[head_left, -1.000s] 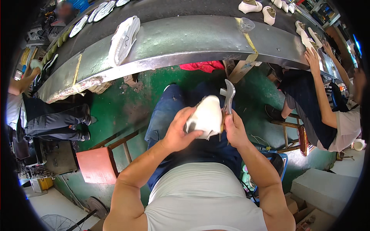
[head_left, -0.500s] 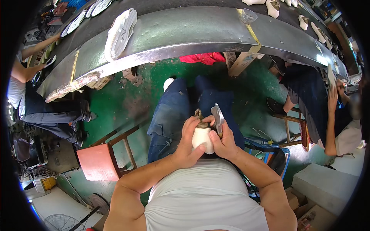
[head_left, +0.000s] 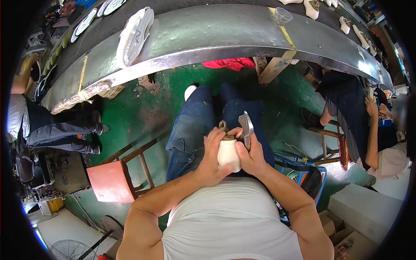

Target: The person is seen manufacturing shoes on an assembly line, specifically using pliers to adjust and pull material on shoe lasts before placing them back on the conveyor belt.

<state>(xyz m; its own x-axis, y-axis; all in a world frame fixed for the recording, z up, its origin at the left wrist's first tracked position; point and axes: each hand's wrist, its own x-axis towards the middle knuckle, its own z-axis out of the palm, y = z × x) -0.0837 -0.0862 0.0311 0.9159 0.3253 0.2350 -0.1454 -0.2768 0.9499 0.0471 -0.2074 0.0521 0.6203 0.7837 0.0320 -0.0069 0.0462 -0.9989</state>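
Over my lap is a white shoe (head_left: 228,155), its rounded end toward my belly and a brownish top facing up. My left hand (head_left: 209,157) is wrapped round its left side, thumb low on the white surface. From the right, my right hand (head_left: 253,157) grips a metal hand tool (head_left: 246,125) with a flat, curved head standing up, possibly lasting pincers. That hand also touches the shoe's upper right side. The tool's handle is hidden in my fingers.
Ahead runs a long metal-edged bench (head_left: 208,32) bearing a white shoe in clear wrapping (head_left: 135,37) and a clear plastic cup (head_left: 282,16). A red-topped stool (head_left: 112,181) stands at my left, a blue-framed chair (head_left: 323,182) at my right. Co-workers sit on both sides.
My right thumb has shifted slightly up along the tool; the shoe stays almost in place. The left co-worker's arms have drawn back from the bench, and the right co-worker's hands have moved.
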